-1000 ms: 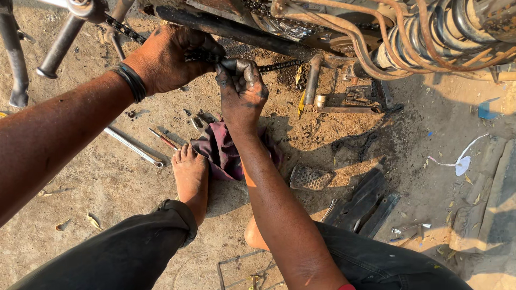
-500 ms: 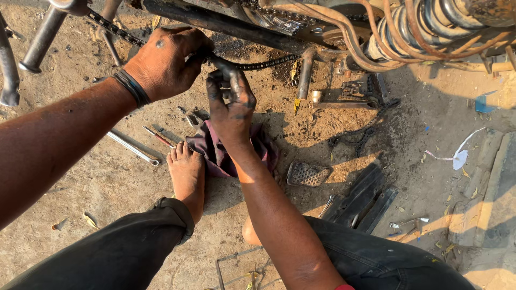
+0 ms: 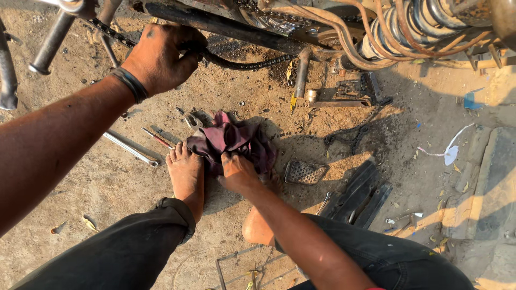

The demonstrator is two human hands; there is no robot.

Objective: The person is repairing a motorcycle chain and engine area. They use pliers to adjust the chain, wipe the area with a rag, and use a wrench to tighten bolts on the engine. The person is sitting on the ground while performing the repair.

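My left hand [image 3: 161,56], greasy and with a dark band at the wrist, grips the black drive chain [image 3: 242,63] that hangs under the motorcycle frame at the top of the view. My right hand [image 3: 236,172] is down on the dirt ground. Its fingers press on a crumpled maroon rag [image 3: 231,140] that lies beside my bare left foot [image 3: 187,174]. Whether the fingers grip the rag or only rest on it is unclear.
A long wrench [image 3: 129,149] and a red-handled screwdriver [image 3: 157,138] lie left of the foot. A small spanner [image 3: 192,121] lies by the rag. A ribbed metal footpeg [image 3: 305,172], black parts [image 3: 360,196], a coil spring [image 3: 430,19] and tan cables are at right.
My right hand has left the chain and dropped down to the maroon rag on the ground. My left hand has stayed on the chain. The view has shifted slightly.
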